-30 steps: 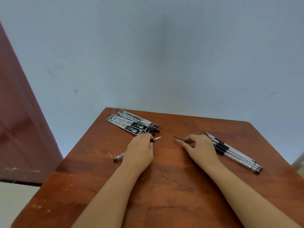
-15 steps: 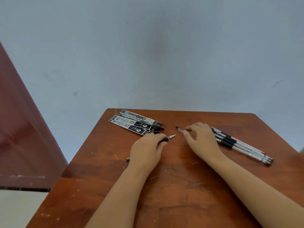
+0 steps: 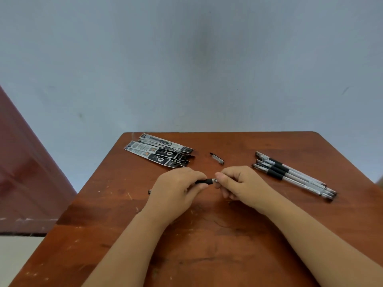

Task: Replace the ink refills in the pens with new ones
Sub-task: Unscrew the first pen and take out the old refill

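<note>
Wooden table (image 3: 238, 235): bore both forearms.
Left hand (image 3: 176, 193): knuckles up, fingers curled round pen (image 3: 204, 181).
Right hand (image 3: 242, 184): fingertips pinched pen's metal tip.

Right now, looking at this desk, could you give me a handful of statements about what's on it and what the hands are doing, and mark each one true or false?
1. Both hands hold one pen between them. True: the left hand grips the pen by its black grip and the right hand pinches its tip end.
2. The pen cap lies loose on the table. True, just beyond the hands.
3. The refill packets sit by the right hand. False: they lie at the far left, beyond the left hand.
4. A row of pens lies right of the hands. True.
5. The right hand rests flat and empty. False: its fingers curl round the pen's tip.
</note>
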`<action>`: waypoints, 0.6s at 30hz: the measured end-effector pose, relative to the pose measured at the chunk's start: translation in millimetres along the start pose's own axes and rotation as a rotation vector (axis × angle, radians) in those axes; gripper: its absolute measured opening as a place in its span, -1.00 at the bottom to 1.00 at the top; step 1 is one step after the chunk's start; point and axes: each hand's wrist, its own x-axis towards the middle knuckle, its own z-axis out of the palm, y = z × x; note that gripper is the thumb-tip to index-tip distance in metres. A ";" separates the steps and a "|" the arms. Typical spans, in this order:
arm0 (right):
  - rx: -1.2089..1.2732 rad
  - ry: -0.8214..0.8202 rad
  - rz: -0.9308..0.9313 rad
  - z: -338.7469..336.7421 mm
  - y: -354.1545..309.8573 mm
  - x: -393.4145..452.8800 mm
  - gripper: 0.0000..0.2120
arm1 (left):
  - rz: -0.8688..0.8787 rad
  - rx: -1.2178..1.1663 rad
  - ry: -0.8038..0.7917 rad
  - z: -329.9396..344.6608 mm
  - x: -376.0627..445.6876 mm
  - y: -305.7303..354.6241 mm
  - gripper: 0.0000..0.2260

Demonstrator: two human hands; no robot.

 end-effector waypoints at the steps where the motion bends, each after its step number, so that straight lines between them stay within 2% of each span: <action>1: 0.005 -0.003 -0.012 -0.7 0.4 -0.2 -0.69 | 0.007 -0.007 -0.010 -0.2 0.1 0.1 -0.73; 7: 0.033 -0.016 -0.092 -2.2 -0.1 -2.3 -0.76 | -0.046 -0.108 -0.055 -1.5 -1.2 3.1 -0.66; 14: 0.013 -0.011 -0.060 -1.2 5.5 0.6 -0.90 | -0.080 -0.024 -0.013 -0.6 -1.5 4.3 -0.70; 16: -0.046 -0.001 -0.074 -1.0 7.2 1.9 -0.80 | -0.082 -0.013 -0.012 -0.3 -2.1 4.8 -0.71; 18: -0.070 -0.014 -0.090 -0.4 7.6 1.7 -0.78 | -0.081 0.003 -0.033 -0.8 -2.1 3.9 -0.73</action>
